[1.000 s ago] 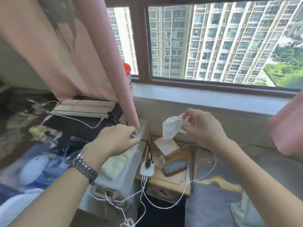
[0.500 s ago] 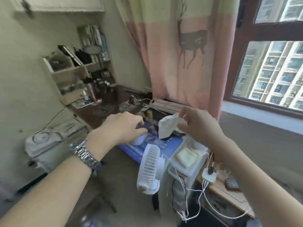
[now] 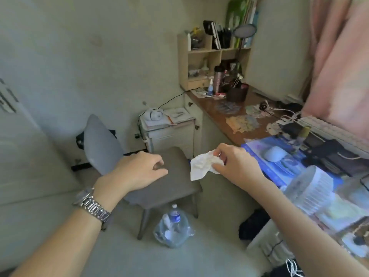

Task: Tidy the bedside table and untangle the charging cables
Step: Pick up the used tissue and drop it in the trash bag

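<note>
**Crumpled tissue held out over the floor, trash bag below**

Head view: the right hand (image 3: pixel 237 166) pinches a crumpled white tissue (image 3: pixel 201 165) between thumb and curled fingers, the paper hanging out to the left of the knuckles, in the air above the floor and just off the front corner of the grey chair (image 3: pixel 159 182). The left hand (image 3: pixel 139 170) is raised beside it, apart from the tissue, its fingers loosely curled with thumb and forefinger close together; it holds nothing that can be made out. A metal wristwatch (image 3: pixel 91 206) sits on the left wrist.

Below and between the two forearms, on the floor by the chair's front leg, stands a clear plastic trash bag (image 3: pixel 172 230) with a water bottle (image 3: pixel 175 215) upright inside it among pale scraps.

To the right runs a brown desk (image 3: pixel 217 114) along the wall, with a wooden shelf unit (image 3: pixel 211 56) at its far end holding books and small items, a dark tumbler (image 3: pixel 218 79) and a dark pot of pens in front of it. Nearer, a blue desk mat (image 3: pixel 279 162) carries a white mouse (image 3: pixel 274 154), and a white keyboard (image 3: pixel 327 128) lies under the edge of a pink curtain (image 3: pixel 339 66). A white fan (image 3: pixel 311 188) shows blurred beside the right forearm. White cables (image 3: pixel 293 268) hang tangled at the lower right edge. The bedside table itself cannot be picked out here
</note>
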The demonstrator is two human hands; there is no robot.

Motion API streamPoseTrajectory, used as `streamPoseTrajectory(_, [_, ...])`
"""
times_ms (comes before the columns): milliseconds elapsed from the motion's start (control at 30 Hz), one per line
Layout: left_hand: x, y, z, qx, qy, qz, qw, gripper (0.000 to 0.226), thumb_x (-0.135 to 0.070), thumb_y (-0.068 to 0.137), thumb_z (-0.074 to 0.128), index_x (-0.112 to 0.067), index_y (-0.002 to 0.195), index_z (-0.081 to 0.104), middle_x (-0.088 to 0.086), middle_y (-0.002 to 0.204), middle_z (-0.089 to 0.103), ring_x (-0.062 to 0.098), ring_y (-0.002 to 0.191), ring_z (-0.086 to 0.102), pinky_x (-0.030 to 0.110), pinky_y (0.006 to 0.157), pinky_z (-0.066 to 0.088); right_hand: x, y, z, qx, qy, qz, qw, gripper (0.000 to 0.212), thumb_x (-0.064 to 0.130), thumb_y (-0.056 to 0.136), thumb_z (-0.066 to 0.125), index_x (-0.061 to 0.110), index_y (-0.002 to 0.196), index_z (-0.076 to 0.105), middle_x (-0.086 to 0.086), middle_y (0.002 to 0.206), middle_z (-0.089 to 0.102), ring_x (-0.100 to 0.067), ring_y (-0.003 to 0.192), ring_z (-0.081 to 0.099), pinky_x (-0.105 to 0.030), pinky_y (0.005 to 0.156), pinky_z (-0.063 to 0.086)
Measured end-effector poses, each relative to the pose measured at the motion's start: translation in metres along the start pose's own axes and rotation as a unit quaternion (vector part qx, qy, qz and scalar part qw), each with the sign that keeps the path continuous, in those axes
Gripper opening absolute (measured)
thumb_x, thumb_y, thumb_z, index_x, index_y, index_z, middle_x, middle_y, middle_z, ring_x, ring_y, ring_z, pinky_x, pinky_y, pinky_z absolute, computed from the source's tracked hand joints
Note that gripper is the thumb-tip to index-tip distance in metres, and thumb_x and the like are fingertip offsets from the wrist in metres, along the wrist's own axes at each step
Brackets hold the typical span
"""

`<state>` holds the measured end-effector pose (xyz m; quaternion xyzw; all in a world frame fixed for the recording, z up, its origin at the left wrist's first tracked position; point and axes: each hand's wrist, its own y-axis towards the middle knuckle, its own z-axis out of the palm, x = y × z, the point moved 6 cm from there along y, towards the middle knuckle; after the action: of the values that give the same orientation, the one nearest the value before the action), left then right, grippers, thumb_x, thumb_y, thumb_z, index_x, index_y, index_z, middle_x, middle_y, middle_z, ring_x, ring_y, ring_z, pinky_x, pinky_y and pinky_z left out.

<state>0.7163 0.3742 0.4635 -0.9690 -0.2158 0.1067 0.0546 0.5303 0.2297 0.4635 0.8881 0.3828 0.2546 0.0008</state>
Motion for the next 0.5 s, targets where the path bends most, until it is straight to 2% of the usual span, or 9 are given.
streamPoseTrajectory(100, [0.041, -0.001, 0.025, 0.021, -0.039, -0.035, 0.998, 0.04, -0.056, 0.087, 0.048, -0.034, 0.119, 0.057, -0.009, 0.118, 0.064, 0.014, 0.106, 0.059, 0.033, 0.085, 0.049, 0.009, 0.015, 0.047, 0.05, 0.003, 0.003, 0.999, 0.02, 0.028, 0.076, 0.062, 0.024, 0.095, 0.058, 0.004, 0.09, 0.065, -0.024, 0.086, 0.059, -0.028, 0.064, 0.037])
streamPoseTrajectory(200, [0.069, 0.009, 0.05, 0.031, -0.05, -0.066, 0.996, 0.036, -0.056, 0.086, 0.049, -0.036, 0.115, 0.059, -0.013, 0.117, 0.065, 0.012, 0.106, 0.06, 0.028, 0.079, 0.045, 0.006, 0.035, 0.091, 0.087, 0.004, 0.009, 0.996, 0.02, 0.029, 0.075, 0.062, 0.025, 0.095, 0.058, 0.003, 0.094, 0.065, -0.025, 0.087, 0.06, -0.028, 0.064, 0.035])
streamPoseTrajectory(367, [0.105, 0.045, 0.091, 0.037, -0.081, -0.119, 0.989, 0.034, -0.052, 0.086, 0.053, -0.033, 0.114, 0.061, -0.011, 0.114, 0.067, 0.013, 0.105, 0.062, 0.03, 0.088, 0.048, -0.013, 0.078, 0.165, 0.136, 0.017, 0.02, 0.99, 0.02, 0.029, 0.077, 0.062, 0.026, 0.097, 0.059, 0.003, 0.1, 0.066, -0.024, 0.087, 0.059, -0.027, 0.064, 0.037])
streamPoseTrajectory(500, [0.131, 0.07, 0.127, 0.047, -0.084, -0.144, 0.985, 0.033, -0.052, 0.087, 0.053, -0.035, 0.114, 0.06, -0.013, 0.117, 0.066, 0.014, 0.107, 0.062, 0.028, 0.083, 0.044, -0.029, 0.098, 0.225, 0.18, 0.017, 0.036, 0.983, 0.021, 0.029, 0.082, 0.06, 0.025, 0.102, 0.059, 0.002, 0.101, 0.065, -0.021, 0.083, 0.057, -0.026, 0.062, 0.038])
